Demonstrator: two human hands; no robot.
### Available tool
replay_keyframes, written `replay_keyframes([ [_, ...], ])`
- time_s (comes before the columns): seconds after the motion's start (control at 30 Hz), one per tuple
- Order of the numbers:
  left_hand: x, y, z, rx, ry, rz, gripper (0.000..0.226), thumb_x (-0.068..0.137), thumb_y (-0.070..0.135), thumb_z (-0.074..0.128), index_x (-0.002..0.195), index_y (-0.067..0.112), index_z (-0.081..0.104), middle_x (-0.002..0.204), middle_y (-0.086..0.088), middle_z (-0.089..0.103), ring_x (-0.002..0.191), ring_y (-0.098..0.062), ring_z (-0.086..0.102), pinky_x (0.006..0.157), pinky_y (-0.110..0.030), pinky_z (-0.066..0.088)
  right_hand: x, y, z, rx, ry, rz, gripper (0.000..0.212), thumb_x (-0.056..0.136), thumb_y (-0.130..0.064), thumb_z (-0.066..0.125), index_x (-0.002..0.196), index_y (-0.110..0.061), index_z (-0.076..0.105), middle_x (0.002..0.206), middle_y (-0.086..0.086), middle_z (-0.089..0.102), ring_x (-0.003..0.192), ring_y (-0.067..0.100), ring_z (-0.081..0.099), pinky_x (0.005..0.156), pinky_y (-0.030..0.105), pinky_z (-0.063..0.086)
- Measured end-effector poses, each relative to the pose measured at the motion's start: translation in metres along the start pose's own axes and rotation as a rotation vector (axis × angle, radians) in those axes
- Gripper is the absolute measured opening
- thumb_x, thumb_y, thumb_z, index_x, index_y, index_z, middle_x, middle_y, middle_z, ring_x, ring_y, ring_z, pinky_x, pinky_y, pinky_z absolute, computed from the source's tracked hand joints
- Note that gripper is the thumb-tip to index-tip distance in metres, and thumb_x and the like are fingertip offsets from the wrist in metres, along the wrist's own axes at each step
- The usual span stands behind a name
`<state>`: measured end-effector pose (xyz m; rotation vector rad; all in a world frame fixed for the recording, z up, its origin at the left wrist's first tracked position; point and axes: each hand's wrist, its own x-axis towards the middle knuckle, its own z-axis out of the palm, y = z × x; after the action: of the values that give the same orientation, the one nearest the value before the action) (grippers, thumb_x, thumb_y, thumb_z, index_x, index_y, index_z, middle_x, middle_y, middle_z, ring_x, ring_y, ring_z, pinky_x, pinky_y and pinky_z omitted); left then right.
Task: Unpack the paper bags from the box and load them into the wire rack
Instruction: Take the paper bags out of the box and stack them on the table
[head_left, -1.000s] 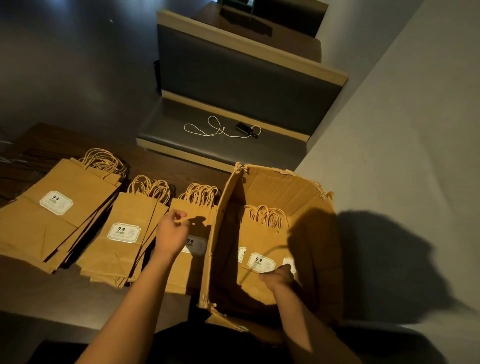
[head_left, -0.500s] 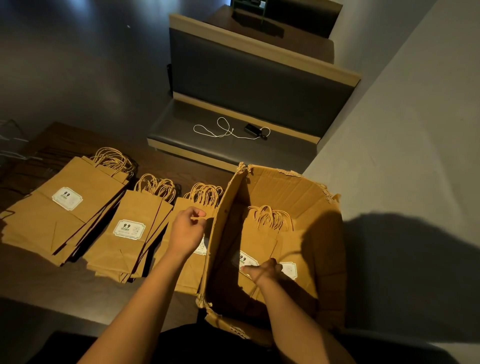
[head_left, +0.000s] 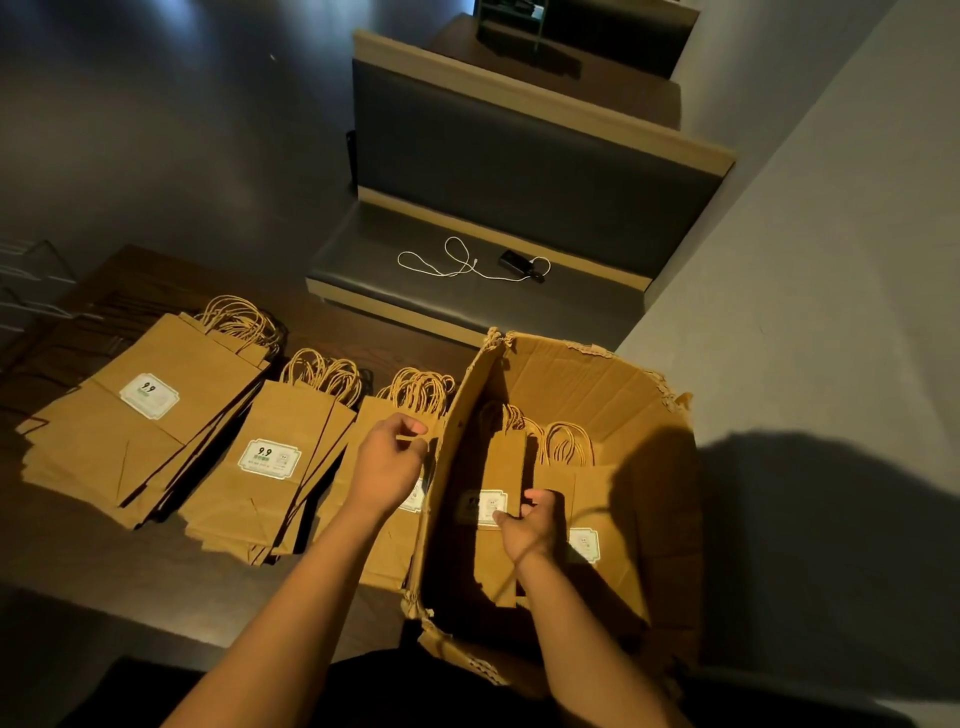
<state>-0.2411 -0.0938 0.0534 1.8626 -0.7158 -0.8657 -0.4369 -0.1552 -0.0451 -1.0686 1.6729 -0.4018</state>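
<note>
A torn cardboard box (head_left: 571, 384) stands open on the right end of the dark table (head_left: 78, 571). Inside it, my right hand (head_left: 532, 527) grips an upright bundle of brown paper bags (head_left: 501, 462) by its right edge. More bags (head_left: 597, 499) lie flat behind the bundle. My left hand (head_left: 387, 462) hovers over the nearest stack of bags (head_left: 389, 545), its fingers loosely curled beside the box's left wall and nothing visibly in them. Two more stacks (head_left: 280, 415) (head_left: 150, 358) lie further left. A wire rack (head_left: 31, 280) shows faintly at the far left edge.
A padded bench (head_left: 467, 301) faces the table, with a white cable (head_left: 457, 262) and a small dark device (head_left: 519, 262) on its seat. A grey wall (head_left: 805, 260) runs close along the box's right side.
My right hand has raised a bundle of bags from flat to upright inside the box. My left hand has shifted right, toward the box's left wall.
</note>
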Motion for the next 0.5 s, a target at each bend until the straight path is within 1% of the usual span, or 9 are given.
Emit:
replay_keyframes([
  [0.07,-0.001,0.004,-0.001,-0.046,0.031,0.013,0.015,0.096,0.005,0.058,0.098,0.018,0.063,0.104,-0.001,0.067,0.076,-0.015,0.061,0.063,-0.03,0.049,0.0,-0.008,-0.023,0.061,0.011,0.001,0.052,0.088,-0.004,0.074,0.133,-0.013,0.051,0.132,0.011,0.059,0.112,0.026,0.06,0.089,0.032,0.047],
  [0.13,-0.002,0.009,-0.001,-0.117,0.063,0.024,0.012,0.097,0.01,0.059,0.094,0.021,0.063,0.099,0.001,0.069,0.09,-0.019,0.067,0.08,-0.04,0.056,0.001,-0.017,-0.054,0.152,0.0,-0.009,0.06,0.089,-0.013,0.074,0.143,-0.012,0.047,0.136,0.008,0.057,0.115,0.027,0.058,0.092,0.038,0.048],
  [0.2,-0.006,0.023,-0.002,-0.179,0.063,0.02,0.009,0.099,0.015,0.06,0.094,0.022,0.064,0.095,0.0,0.07,0.092,-0.022,0.068,0.086,-0.046,0.057,0.0,-0.03,-0.082,0.294,-0.06,-0.058,0.056,0.089,-0.017,0.072,0.14,-0.009,0.051,0.133,0.011,0.063,0.113,0.031,0.064,0.085,0.039,0.054],
  [0.23,-0.007,0.031,-0.002,-0.2,0.045,0.017,0.007,0.099,0.018,0.06,0.095,0.021,0.065,0.095,-0.001,0.07,0.092,-0.023,0.068,0.088,-0.047,0.058,-0.005,-0.039,-0.094,0.343,-0.099,-0.086,0.045,0.092,-0.015,0.068,0.135,-0.009,0.057,0.127,0.015,0.068,0.112,0.035,0.067,0.084,0.041,0.057],
  [0.3,-0.009,0.048,-0.004,-0.232,-0.112,-0.013,0.007,0.1,0.024,0.061,0.104,0.022,0.067,0.105,-0.001,0.07,0.098,-0.02,0.069,0.094,-0.044,0.056,-0.018,-0.057,-0.108,0.399,-0.174,-0.128,0.028,0.1,-0.015,0.057,0.127,-0.012,0.064,0.118,0.013,0.073,0.108,0.032,0.07,0.085,0.045,0.058],
  [0.37,-0.014,0.068,-0.009,-0.238,-0.411,-0.063,0.017,0.101,0.031,0.059,0.113,0.025,0.067,0.115,0.001,0.071,0.105,-0.014,0.069,0.097,-0.033,0.054,-0.036,-0.075,-0.111,0.412,-0.227,-0.192,0.025,0.102,-0.017,0.053,0.124,-0.014,0.065,0.115,0.009,0.075,0.104,0.026,0.073,0.081,0.042,0.059],
  [0.43,-0.02,0.08,-0.009,-0.273,-0.657,-0.077,0.022,0.105,0.027,0.052,0.119,0.02,0.067,0.115,0.002,0.075,0.107,-0.013,0.071,0.092,-0.026,0.054,-0.052,-0.087,-0.105,0.409,-0.262,-0.23,0.027,0.102,-0.016,0.052,0.125,-0.014,0.063,0.116,0.009,0.074,0.105,0.025,0.072,0.081,0.041,0.059],
  [0.47,-0.023,0.084,-0.008,-0.309,-0.697,-0.069,0.023,0.106,0.021,0.049,0.119,0.016,0.067,0.112,0.001,0.076,0.104,-0.014,0.072,0.088,-0.024,0.055,-0.059,-0.09,-0.101,0.408,-0.278,-0.236,0.028,0.101,-0.016,0.053,0.127,-0.014,0.063,0.118,0.009,0.074,0.107,0.026,0.072,0.084,0.044,0.058],
  [0.5,-0.025,0.084,-0.008,-0.339,-0.679,-0.064,0.022,0.107,0.013,0.046,0.115,0.013,0.067,0.105,0.001,0.078,0.096,-0.012,0.073,0.081,-0.022,0.055,-0.065,-0.093,-0.097,0.4,-0.287,-0.239,0.03,0.099,-0.016,0.054,0.128,-0.015,0.063,0.119,0.009,0.073,0.109,0.027,0.071,0.088,0.047,0.056],
])
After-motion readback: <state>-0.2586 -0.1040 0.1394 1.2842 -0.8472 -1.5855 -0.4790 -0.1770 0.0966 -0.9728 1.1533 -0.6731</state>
